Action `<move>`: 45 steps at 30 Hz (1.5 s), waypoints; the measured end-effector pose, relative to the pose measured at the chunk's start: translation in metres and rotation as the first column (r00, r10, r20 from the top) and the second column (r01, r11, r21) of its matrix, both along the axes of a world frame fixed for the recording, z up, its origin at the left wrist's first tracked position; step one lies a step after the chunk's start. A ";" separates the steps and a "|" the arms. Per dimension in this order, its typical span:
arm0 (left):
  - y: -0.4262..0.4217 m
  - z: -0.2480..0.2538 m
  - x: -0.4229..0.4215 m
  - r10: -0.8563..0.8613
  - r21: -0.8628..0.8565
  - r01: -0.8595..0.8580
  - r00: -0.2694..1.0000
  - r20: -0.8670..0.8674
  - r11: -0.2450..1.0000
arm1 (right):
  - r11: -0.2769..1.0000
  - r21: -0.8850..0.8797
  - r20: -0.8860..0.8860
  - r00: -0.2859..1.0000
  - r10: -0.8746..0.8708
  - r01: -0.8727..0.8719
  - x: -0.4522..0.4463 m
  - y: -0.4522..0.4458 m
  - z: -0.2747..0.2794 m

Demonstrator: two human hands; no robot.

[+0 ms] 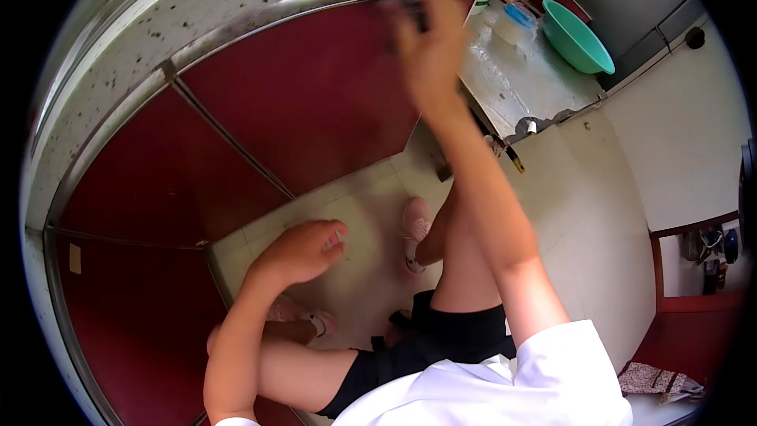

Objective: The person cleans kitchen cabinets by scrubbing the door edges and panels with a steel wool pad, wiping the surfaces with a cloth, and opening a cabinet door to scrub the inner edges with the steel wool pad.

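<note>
My right hand (430, 35) is raised at the top edge of a red cabinet door (307, 87), just under the speckled counter (158, 31). Its fingers are curled around a dark object (402, 0) that is blurred by motion, so I cannot tell what it is. Lower down, my left hand (306, 251) hangs over the tiled floor with its fingers curled inward. Something small and pale shows at those fingertips, too small to name. The left hand touches neither the cabinet nor the counter.
A foil-covered table (501, 83) at the upper right bears a green basin (576, 35) and a container with a blue lid (516, 22). Patterned cloth (650, 379) lies at the lower right. My pink shoes (415, 221) are on the floor.
</note>
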State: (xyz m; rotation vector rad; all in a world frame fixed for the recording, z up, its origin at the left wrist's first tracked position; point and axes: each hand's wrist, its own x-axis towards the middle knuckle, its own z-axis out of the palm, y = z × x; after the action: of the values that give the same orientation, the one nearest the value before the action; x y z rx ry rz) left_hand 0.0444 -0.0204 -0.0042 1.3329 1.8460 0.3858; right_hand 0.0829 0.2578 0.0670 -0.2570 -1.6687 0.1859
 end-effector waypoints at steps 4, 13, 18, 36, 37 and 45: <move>0.002 -0.001 0.006 0.013 -0.018 -0.012 0.998 0.068 1.000 | 0.987 0.046 0.055 0.987 0.152 -0.154 -0.021 -0.041 0.018; 0.012 0.015 -0.004 0.092 0.369 0.035 0.942 -0.321 0.929 | 0.975 -0.213 -0.111 0.990 -0.092 0.067 0.016 0.028 0.012; 0.050 0.029 -0.033 0.574 0.669 0.059 0.460 -0.677 0.741 | 0.995 -0.057 0.019 0.997 0.081 -0.080 -0.011 -0.023 0.014; 0.066 0.015 -0.046 0.642 0.724 -0.001 0.464 -0.610 0.690 | 0.919 -0.389 -0.112 0.988 -0.109 0.057 0.031 0.051 0.011; 0.065 0.014 -0.048 0.644 0.728 0.002 0.465 -0.608 0.685 | 0.963 -0.244 -0.121 0.982 -0.147 0.114 0.022 0.040 0.007; 0.063 0.017 -0.048 0.641 0.734 0.008 0.480 -0.599 0.679 | 0.844 -0.534 -0.204 0.976 -0.078 -0.044 0.040 0.073 0.009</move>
State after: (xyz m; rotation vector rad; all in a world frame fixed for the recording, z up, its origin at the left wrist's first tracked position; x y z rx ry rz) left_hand -0.0039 0.0428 0.0127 1.7907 3.0521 0.7729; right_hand 0.1226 0.3311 0.0761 -0.6514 -1.3633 0.6526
